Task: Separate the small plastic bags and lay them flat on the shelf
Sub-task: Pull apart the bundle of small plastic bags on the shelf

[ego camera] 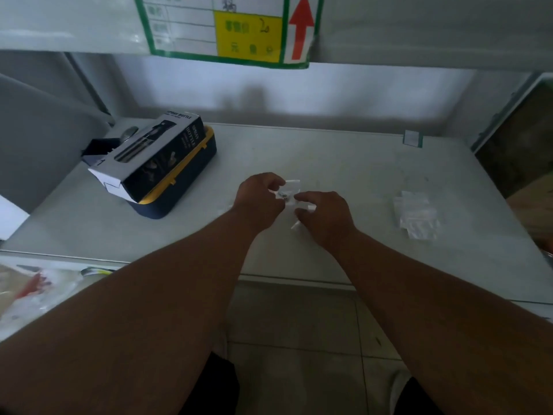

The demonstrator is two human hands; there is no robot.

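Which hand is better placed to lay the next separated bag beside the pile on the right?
Probably the right hand. It sits between the left hand and the pile of bags, already pinching the small plastic bags both hands hold, with bare shelf on that side.

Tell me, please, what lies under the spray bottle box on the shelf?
The spray bottle box rests tilted on a dark blue case with yellow trim. The box covers most of the case's top, so nothing more shows there.

On shelf point(344, 163): spray bottle box point(155, 154) atop case point(179, 187) at ten o'clock; plastic bags point(417, 215) at three; hands central.
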